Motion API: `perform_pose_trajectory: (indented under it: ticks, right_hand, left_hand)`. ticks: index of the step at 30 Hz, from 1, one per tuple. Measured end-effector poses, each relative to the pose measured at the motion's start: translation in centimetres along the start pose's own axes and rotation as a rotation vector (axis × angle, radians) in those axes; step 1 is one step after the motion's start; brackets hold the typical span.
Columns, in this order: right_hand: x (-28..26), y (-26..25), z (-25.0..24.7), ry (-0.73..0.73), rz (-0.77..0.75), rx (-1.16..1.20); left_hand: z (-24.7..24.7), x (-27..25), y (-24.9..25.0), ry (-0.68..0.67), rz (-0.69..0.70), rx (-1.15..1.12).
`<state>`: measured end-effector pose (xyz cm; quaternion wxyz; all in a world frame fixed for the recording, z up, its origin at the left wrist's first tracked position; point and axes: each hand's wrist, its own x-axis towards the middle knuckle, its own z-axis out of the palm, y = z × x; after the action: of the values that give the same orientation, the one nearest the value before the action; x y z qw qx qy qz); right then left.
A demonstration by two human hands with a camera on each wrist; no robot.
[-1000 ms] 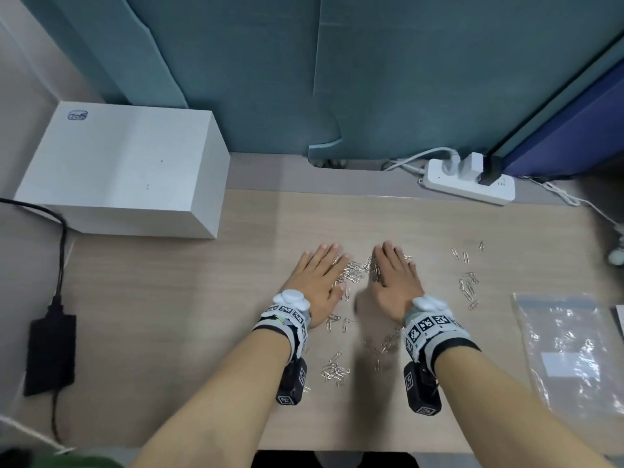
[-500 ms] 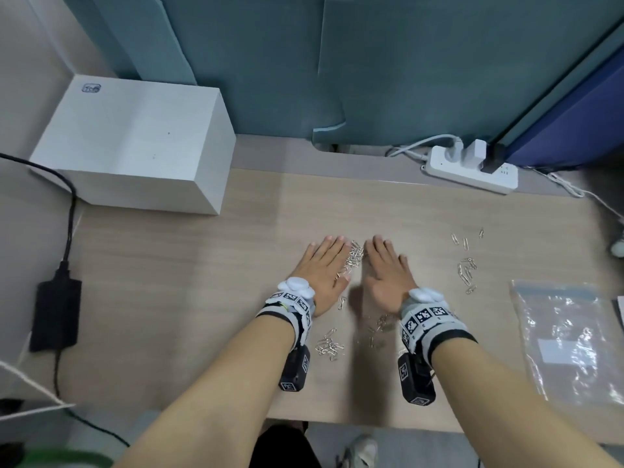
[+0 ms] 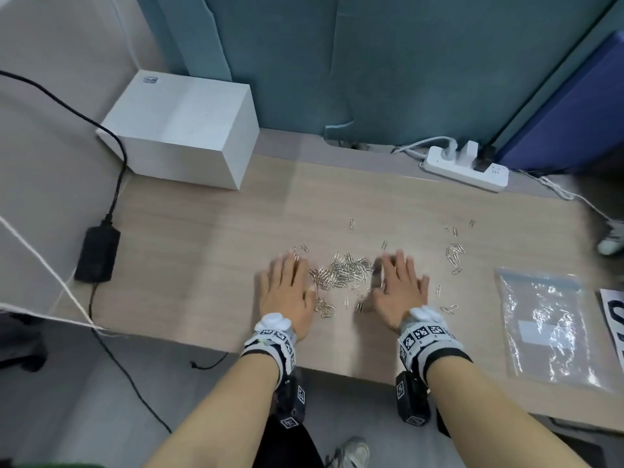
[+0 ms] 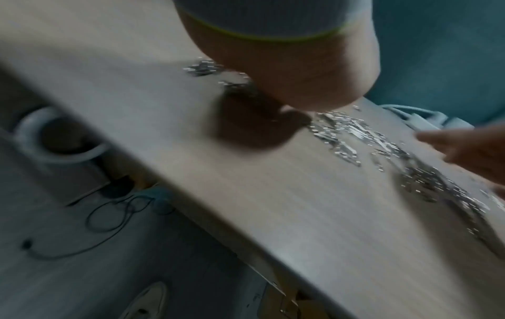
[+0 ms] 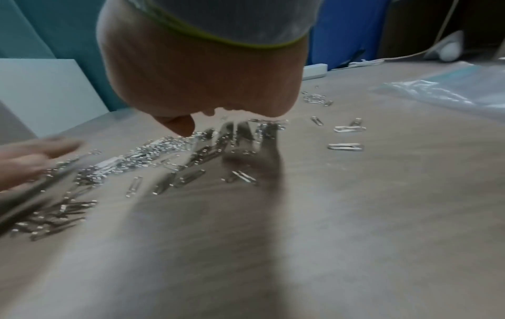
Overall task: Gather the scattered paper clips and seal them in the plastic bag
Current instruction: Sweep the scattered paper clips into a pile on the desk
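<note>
A heap of silver paper clips (image 3: 342, 273) lies on the wooden desk (image 3: 209, 251) between my two hands. My left hand (image 3: 287, 288) lies flat and open, palm down, on the heap's left side. On the right side my right hand (image 3: 398, 285) is flat and open too, fingers straight. Looser clips (image 3: 454, 256) sit further right, and a few lie near my right wrist (image 3: 449, 308). The clear plastic bag (image 3: 550, 327) lies flat at the desk's right edge. In the right wrist view the heap (image 5: 153, 153) spreads left of my palm; the left wrist view is blurred.
A white box (image 3: 182, 130) stands at the back left. A white power strip (image 3: 467, 167) with cables lies at the back right. A black adapter (image 3: 98, 253) with its cord sits at the left edge. A printed card (image 3: 616, 322) pokes in right of the bag.
My hands, almost touching over the clips half a second ago, have spread apart, leaving the gathered heap uncovered between them. The head view has shifted and tilted.
</note>
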<state>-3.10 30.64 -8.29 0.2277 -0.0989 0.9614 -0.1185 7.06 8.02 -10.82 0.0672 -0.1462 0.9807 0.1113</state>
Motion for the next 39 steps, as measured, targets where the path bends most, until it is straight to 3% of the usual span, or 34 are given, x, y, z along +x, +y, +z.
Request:
perform_pose_trajectory:
  ticks: [3, 6, 11, 15, 20, 23, 26, 33, 39]
  right_hand:
    - [-1.4, 2.4, 0.8, 0.056, 0.196, 0.003]
    - [-2.0, 3.9, 1.9, 0.058, 0.293, 0.026]
    - [-1.8, 3.0, 3.6, 0.104, 0.173, 0.004]
    - [-1.2, 1.4, 4.4, 0.119, -0.017, -0.011]
    - [-0.4, 0.9, 4.5, 0.038, -0.219, 0.099]
    - [1.1, 1.5, 2.9, 0.077, -0.162, 0.141]
    - [2.6, 2.1, 1.5, 0.073, -0.074, 0.128]
    - [2.9, -1.3, 2.2, 0.0, -0.166, 0.176]
    - [6.6, -0.3, -0.6, 0.042, -0.089, 0.138]
  left_hand:
    - [1.0, -1.8, -2.2, 0.016, -0.203, 0.02]
    - [2.4, -1.7, -1.9, 0.008, -0.241, -0.013]
    - [3.8, 0.6, 2.5, 0.055, -0.077, -0.066]
    - [3.9, 2.6, 4.6, 0.046, 0.088, -0.084]
    - [3.5, 2.9, 5.3, 0.005, 0.285, -0.095]
    - [2.2, 4.5, 3.5, 0.074, 0.132, -0.012]
    - [1.6, 6.3, 2.0, 0.046, -0.045, -0.037]
    - [2.1, 7.0, 5.1, -0.076, 0.342, -0.179]
    - [0.6, 13.4, 5.6, -0.082, 0.346, -0.131]
